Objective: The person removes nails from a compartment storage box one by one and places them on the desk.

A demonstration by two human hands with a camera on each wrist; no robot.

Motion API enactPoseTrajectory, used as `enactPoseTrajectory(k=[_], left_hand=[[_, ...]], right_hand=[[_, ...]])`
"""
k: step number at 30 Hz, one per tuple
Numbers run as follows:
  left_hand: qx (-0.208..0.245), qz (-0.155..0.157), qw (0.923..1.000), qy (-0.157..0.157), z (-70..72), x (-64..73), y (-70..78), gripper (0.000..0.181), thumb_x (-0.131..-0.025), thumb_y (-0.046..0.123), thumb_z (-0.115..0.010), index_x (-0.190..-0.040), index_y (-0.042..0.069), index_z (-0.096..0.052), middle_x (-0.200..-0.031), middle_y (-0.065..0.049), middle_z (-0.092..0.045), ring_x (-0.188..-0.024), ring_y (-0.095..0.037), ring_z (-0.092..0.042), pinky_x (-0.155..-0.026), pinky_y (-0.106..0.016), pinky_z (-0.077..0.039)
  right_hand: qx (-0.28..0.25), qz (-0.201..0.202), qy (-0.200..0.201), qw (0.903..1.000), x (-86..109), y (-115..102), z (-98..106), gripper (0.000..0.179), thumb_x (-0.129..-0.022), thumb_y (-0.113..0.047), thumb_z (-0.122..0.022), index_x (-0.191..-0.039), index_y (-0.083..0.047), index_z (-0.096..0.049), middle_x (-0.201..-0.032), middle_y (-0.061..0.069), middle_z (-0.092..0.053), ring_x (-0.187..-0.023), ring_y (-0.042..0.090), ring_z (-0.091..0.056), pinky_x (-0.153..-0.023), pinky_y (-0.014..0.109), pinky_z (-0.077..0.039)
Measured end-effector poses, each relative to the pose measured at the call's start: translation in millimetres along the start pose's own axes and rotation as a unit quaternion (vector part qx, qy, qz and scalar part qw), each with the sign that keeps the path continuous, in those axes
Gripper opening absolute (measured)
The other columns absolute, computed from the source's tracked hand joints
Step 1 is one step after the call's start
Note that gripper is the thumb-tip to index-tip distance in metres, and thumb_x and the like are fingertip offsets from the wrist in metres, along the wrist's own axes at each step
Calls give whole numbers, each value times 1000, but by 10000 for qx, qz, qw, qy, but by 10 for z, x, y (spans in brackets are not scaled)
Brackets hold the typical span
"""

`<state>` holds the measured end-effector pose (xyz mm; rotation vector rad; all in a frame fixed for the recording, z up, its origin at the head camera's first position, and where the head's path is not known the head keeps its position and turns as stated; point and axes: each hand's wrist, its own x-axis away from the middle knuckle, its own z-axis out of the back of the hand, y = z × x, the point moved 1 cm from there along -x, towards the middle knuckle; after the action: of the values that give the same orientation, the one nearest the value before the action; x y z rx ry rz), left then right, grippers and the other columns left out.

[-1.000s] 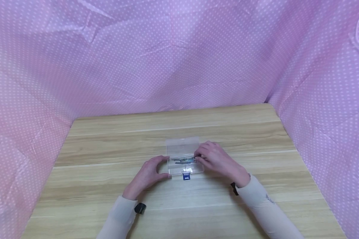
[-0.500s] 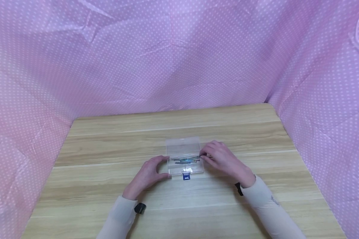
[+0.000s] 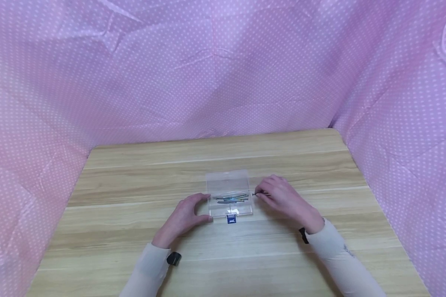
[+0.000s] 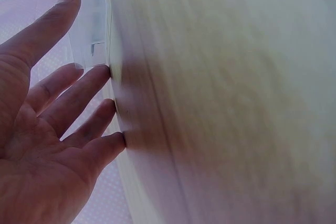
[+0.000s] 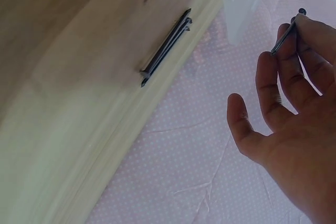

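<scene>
R grip (image 3: 280,198) moved rt | nail (image 5: 284,39) pinched in-grip | just rt of box (image 3: 218,211)

A makeshift, curtained-off workspace is suggested: a wood-grain tabletop (image 3: 152,165) is enclosed at the back and both sides by creased pink polka-dotted cloth (image 3: 163,82). Whether it is set up in a home or a workshop cannot be told.
</scene>
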<state>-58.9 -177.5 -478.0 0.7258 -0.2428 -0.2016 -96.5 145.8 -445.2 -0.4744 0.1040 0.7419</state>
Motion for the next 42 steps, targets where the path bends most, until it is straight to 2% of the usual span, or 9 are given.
enactPoseTrajectory(k=[27, 42], left_hand=[[-18, 5, 10000, 12, 3, 14, 14, 71, -79, 28, -92, -141, 12, -62, -144, -12, -61, -138, -36, -50, -118, -53, -37], [-41, -99, 9999, -10, 22, 2, -1, 71, -79, 28, -91, -141, 11, -62, -143, -12, -61, -138, -36, -51, -118, -53, -37]], right_hand=[[202, -337, -68, 9992, 147, 190, -15, 15, -92, -11, -77, -107, -8, -74, -107, 6, -73, -108, 29, -61, -95, 51, -50], [317, -407, -217, 9984, 134, 263, -30, 13, -93, -12, -77, -105, -10, -74, -107, 5, -73, -106, 28, -61, -92, 50, -49]])
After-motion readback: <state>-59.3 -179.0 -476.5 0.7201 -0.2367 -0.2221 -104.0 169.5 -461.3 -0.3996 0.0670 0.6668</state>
